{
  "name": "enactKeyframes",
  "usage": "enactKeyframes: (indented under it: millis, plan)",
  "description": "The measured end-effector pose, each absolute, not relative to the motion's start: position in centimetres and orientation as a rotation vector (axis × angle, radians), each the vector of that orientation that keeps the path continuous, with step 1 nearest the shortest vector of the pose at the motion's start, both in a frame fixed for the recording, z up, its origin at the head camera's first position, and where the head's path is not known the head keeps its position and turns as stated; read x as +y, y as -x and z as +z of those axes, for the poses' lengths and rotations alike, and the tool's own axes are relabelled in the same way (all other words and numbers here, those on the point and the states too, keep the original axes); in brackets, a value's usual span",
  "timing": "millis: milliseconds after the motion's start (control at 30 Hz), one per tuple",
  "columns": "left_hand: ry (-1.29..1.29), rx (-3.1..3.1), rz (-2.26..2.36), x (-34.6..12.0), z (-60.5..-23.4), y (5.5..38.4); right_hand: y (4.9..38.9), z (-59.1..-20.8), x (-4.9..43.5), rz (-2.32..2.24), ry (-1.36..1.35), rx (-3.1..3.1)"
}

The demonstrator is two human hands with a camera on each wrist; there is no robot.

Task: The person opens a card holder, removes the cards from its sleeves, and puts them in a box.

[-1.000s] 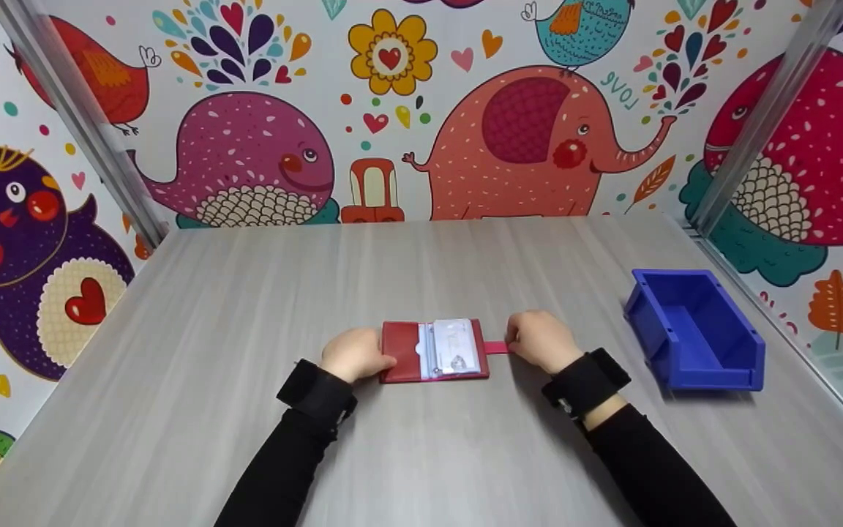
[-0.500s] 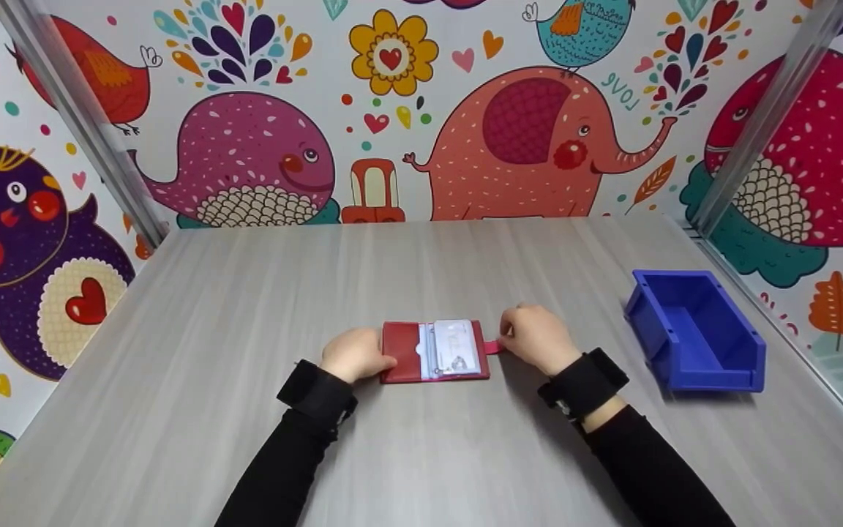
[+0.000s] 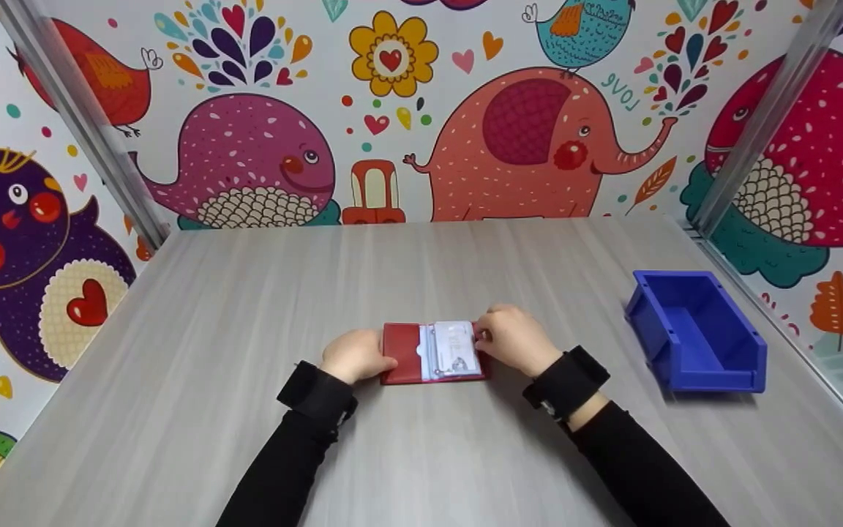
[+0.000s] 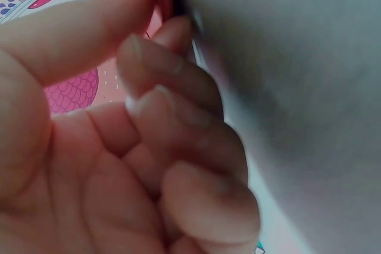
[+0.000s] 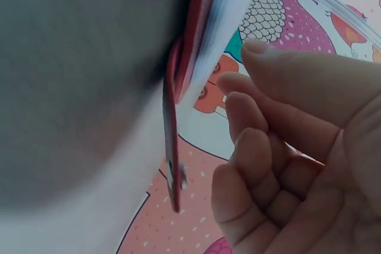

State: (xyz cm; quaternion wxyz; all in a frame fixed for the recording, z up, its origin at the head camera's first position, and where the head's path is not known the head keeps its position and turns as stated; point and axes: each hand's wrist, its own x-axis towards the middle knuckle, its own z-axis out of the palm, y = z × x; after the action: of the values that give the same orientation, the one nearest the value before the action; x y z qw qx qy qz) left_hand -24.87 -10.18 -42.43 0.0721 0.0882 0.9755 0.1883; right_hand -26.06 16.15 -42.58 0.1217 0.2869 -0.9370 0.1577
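The right hand (image 3: 520, 338) has moved left since the earlier frame, from beyond the strap (image 5: 171, 141) to the right edge of the open red wallet (image 3: 401, 353), which lies in place mid-tabletop (image 3: 421, 454). Its fingers are loosely curled, thumb apart, seemingly holding nothing; whether a fingertip brushes the wallet is hard to tell. That hand hides the strap from the head view, though the right wrist view shows it sticking out free. The left hand (image 3: 352, 355) pinches the wallet's left edge, largely cut off in its own wrist view. Print on the white card (image 3: 454, 348) is unreadable. A blue bin (image 3: 699, 329) stands far right.
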Motion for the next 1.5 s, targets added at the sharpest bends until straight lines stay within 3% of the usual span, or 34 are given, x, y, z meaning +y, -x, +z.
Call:
enactKeyframes:
  millis: [333, 1500]
  plan:
    - [-0.276, 2.936, 0.554, -10.14, -42.47, 24.87, 26.08, -43.02, 15.71, 0.378, -0.932, -2.760]
    - [-0.180, 2.954, 0.551, -10.06, -41.72, 24.70, 25.92, -42.89, 15.23, 0.428, -0.855, -2.861]
